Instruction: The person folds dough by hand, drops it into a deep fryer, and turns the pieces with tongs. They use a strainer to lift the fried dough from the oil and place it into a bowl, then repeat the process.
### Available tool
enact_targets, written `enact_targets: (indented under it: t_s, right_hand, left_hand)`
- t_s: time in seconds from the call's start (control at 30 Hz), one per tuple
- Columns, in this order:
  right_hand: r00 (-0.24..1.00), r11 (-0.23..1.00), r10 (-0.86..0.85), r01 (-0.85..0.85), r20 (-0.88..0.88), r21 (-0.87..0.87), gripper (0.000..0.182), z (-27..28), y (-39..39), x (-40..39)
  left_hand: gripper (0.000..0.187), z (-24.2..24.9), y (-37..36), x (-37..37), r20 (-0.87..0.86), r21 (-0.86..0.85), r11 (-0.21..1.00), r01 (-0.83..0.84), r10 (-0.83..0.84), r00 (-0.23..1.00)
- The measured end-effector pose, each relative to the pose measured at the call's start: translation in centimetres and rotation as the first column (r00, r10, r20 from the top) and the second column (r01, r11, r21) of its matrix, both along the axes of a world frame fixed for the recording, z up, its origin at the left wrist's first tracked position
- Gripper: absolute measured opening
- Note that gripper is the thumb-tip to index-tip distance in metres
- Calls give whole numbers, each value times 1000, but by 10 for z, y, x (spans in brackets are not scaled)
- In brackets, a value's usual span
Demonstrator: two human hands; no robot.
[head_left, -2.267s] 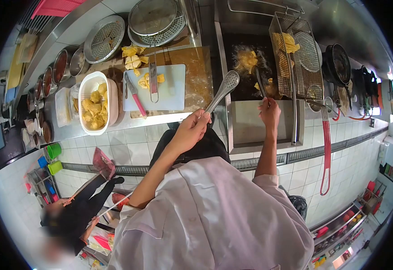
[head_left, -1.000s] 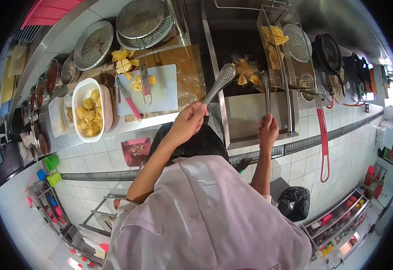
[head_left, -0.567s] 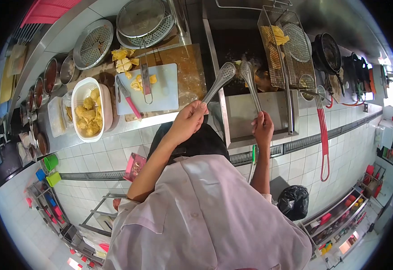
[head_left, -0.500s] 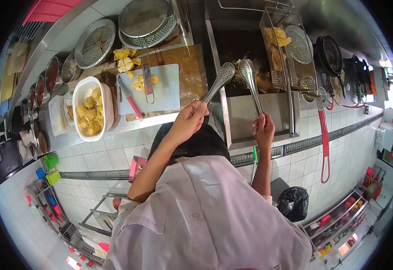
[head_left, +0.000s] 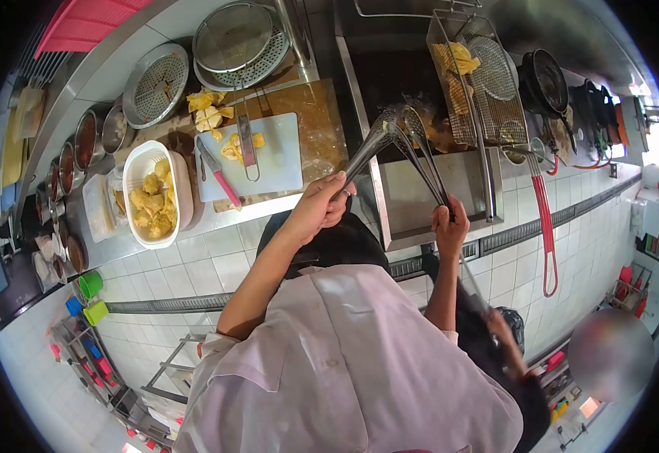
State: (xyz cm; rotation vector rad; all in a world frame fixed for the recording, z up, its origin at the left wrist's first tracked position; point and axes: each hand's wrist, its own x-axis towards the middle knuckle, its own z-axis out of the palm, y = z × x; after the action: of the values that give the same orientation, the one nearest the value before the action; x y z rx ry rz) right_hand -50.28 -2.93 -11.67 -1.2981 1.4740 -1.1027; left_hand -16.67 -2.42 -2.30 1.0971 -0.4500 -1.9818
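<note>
My left hand (head_left: 322,205) is wrapped round the handle of a metal slotted spoon (head_left: 363,157). Another slotted spoon (head_left: 426,164), doubled by motion blur, is gripped in my right hand (head_left: 451,225). The two perforated heads nearly meet over the dark oil of the fryer (head_left: 382,79), where pieces of food (head_left: 441,140) are frying. To the left, a white cutting board (head_left: 284,162) bears yellow scraps, a red-handled knife (head_left: 225,181) and a sieve's handle. Beside the board stands a white tub (head_left: 181,202) holding yellow battered pieces.
A wire fry basket (head_left: 488,102) with yellow wrappers hangs at the fryer's right. A red-handled skimmer (head_left: 543,215) juts over the counter edge. Perforated metal trays (head_left: 156,87) and sauce pots (head_left: 86,140) line the back left. Close on my right is another person's hand (head_left: 506,336).
Both spoon heads have come closer together, the left one moving right. Another person has come into view on my right, and the red-handled skimmer looks slightly shifted.
</note>
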Motion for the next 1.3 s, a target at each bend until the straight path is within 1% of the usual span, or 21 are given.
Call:
enact_targets:
  t_s: [0.1, 0.2, 0.3, 0.4, 0.5, 0.53, 0.57, 0.63, 0.7, 0.73, 0.77, 0.83, 0.87, 1.0, 1.1, 1.17, 1.2, 1.3]
  right_hand:
    - [999, 999, -39, 38, -26, -22, 26, -11, 11, -8]
    - [995, 995, -98, 98, -12, 24, 27, -18, 26, -15]
    - [990, 990, -135, 137, -50, 33, 26, -19, 41, -23]
    - [977, 983, -175, 179, -120, 29, 25, -14, 56, -31]
    - [957, 971, -203, 224, -208, 85, 24, 2, 72, -44]
    - [920, 966, -198, 242, -339, 93, 23, 6, 77, -52]
    - [875, 973, -153, 213, -459, 83, 25, 13, 80, -61]
    - [819, 991, -129, 132, -559, -35, 27, 31, 81, -67]
    - [706, 958, 97, 125, -702, 258, 29, 68, 74, -68]
    - [626, 955, 155, 102, -764, 277, 30, 73, 73, -69]
    - [538, 951, 210, 80, -816, 298, 30, 77, 73, -70]
    - [549, 958, 187, 82, -815, 276, 31, 89, 71, -66]
    - [553, 961, 178, 81, -814, 265, 31, 96, 71, -63]
    - [640, 907, 205, 159, -741, 389, 31, 116, 74, -57]
    - [661, 933, 163, 137, -732, 333, 32, 116, 82, -57]
    - [668, 963, 106, 117, -737, 244, 32, 111, 87, -57]
    - [673, 974, 75, 107, -736, 198, 32, 108, 89, -56]
    - [636, 986, 28, 107, -771, 124, 32, 110, 92, -51]
  left_hand:
    - [37, -5, 0, -6, 13, -5, 1000, 12, -12, 1000]
    - [38, -7, -3, -11, 49, -12, 1000, 28, -28, 998]
    - [39, -8, -4, -16, 73, -14, 998, 67, -66, 995]
    - [36, -14, -5, -23, 85, -10, 993, 118, -116, 990]
    - [34, -24, -6, -30, 132, -21, 982, 188, -184, 974]
    - [33, -28, -6, -33, 155, -28, 976, 214, -208, 966]
    - [33, -33, -6, -37, 265, -45, 968, 247, -227, 937]
    - [33, -44, -7, -44, 475, -74, 946, 314, -244, 846]
    - [38, -59, -9, -46, 639, -73, 918, 390, -257, 725]
    - [41, -63, -10, -46, 712, -69, 901, 427, -255, 654]
    - [41, -67, -10, -47, 724, -42, 903, 428, -267, 635]
    - [42, -66, -14, -49, 749, 8, 905, 425, -287, 597]
    - [41, -64, -14, -49, 799, -10, 892, 451, -265, 540]
    - [42, -65, -17, -50, 776, 16, 884, 468, -306, 552]
    - [43, -73, -17, -51, 751, 29, 862, 505, -353, 559]
    - [43, -81, -18, -50, 722, 45, 838, 544, -404, 561]
    - [43, -83, -17, -51, 729, 48, 836, 547, -404, 552]
    - [44, -86, -16, -51, 745, 62, 834, 549, -405, 531]
